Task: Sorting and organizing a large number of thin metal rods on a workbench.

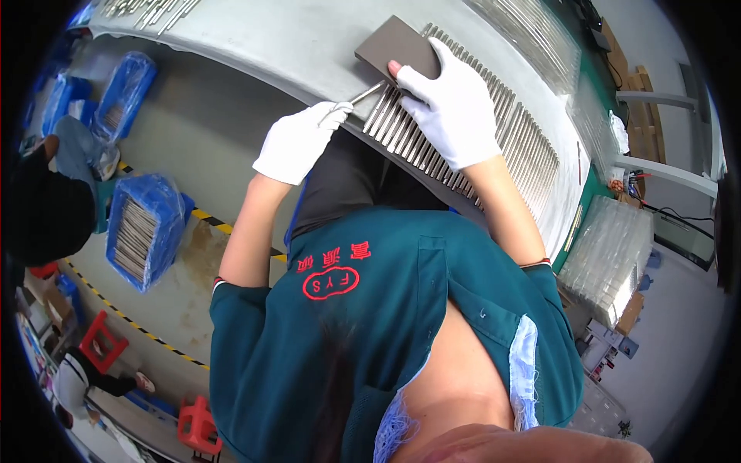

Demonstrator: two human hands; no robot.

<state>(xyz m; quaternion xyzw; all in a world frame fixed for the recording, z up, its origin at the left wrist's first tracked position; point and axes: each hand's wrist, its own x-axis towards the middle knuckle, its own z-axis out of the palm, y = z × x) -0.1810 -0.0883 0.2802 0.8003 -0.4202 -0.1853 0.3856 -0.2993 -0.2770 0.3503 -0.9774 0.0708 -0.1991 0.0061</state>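
My left hand (296,144), in a white glove, is closed around one end of a thin metal rod (366,95). The rod slants up and to the right, its far end close to the dark block. My right hand (457,106), gloved with a bare thumb tip, grips a flat grey-brown rectangular block (397,48) by its near edge. Under and beside that hand lies a long row of shiny metal rods (532,147), set side by side along the table edge. The right palm and some fingers are hidden behind the glove's back.
The pale covered table (293,38) carries loose rods (158,11) at far left and plastic-wrapped rods (532,35) at far right. A blue lined bin of rods (139,239) stands on the floor. Red stools (199,426) and other people (46,208) are at left.
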